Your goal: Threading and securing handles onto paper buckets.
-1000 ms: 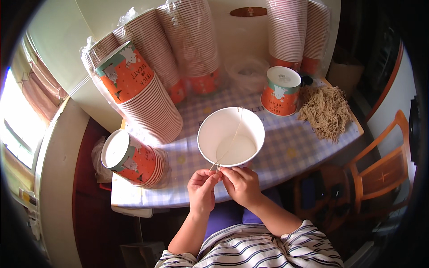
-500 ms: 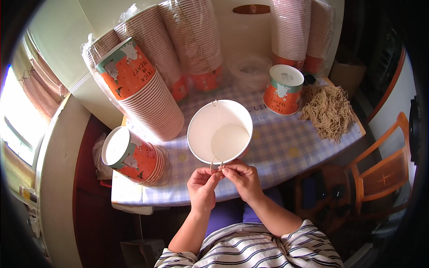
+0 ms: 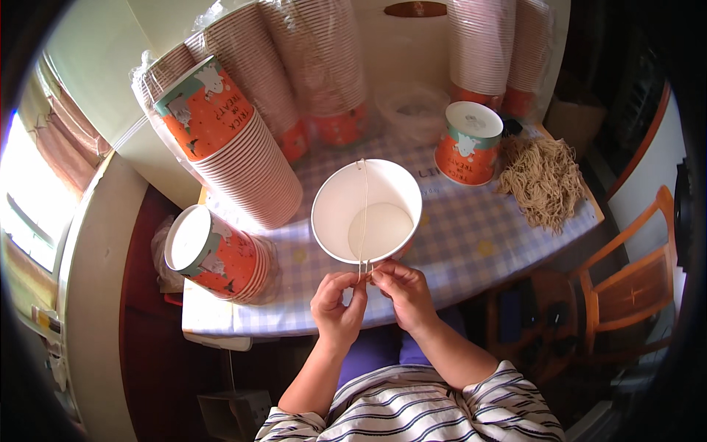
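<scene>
A paper bucket, white inside, stands in front of me with its open top facing up. A thin beige string runs from a hole in its far rim across the opening to the near rim. Just outside that near rim, my left hand pinches the string between thumb and forefinger. My right hand pinches the string right beside it, fingertips nearly touching the left ones. How the string is looped at the fingertips is too small to make out.
Stacks of orange paper buckets and a shorter stack stand at left. Plastic-wrapped stacks line the back. At right are an upturned bucket and a heap of beige strings on the checked tablecloth. A wooden chair stands right.
The bucket has shifted slightly right and its string looks straighter. At the near rim, the loop between my fingers has been drawn narrower, and my left fingers have moved slightly.
</scene>
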### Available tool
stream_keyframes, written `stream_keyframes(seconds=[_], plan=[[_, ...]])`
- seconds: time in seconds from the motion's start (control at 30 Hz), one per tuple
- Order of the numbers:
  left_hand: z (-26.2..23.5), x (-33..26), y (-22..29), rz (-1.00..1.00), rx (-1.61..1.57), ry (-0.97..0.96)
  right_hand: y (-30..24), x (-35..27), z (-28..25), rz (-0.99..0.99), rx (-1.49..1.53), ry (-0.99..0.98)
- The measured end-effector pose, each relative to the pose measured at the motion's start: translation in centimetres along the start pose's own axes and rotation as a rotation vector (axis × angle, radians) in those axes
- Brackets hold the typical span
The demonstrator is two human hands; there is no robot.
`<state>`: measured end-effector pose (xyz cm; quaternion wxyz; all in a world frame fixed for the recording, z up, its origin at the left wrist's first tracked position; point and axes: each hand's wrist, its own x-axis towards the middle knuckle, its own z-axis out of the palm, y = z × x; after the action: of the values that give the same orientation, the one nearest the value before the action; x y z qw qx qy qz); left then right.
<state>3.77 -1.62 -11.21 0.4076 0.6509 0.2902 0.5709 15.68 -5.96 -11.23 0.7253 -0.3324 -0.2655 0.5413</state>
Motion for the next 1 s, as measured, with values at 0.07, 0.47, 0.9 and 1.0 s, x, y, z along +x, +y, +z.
stream_keyframes(seconds=[0.07, 0.47, 0.9, 1.0], plan=[[0.2, 0.1, 0.0, 0.090, 0.118, -0.001, 0.1, 0.1, -0.3, -0.005, -0.015, 0.009], [0.0, 0.5, 0.8, 0.220, 0.351, -0.028, -0.1, -0.1, -0.5, -0.001, -0.140, 0.018], [0.2, 1.6, 1.5, 0.124, 0.239, -0.144, 0.6, 0.4, -1.2, -0.116, -0.159, 0.013], [0.4, 1.8, 1.3, 0.126, 0.282, -0.137, 0.5, 0.5, -1.0, -0.116, -0.186, 0.025]])
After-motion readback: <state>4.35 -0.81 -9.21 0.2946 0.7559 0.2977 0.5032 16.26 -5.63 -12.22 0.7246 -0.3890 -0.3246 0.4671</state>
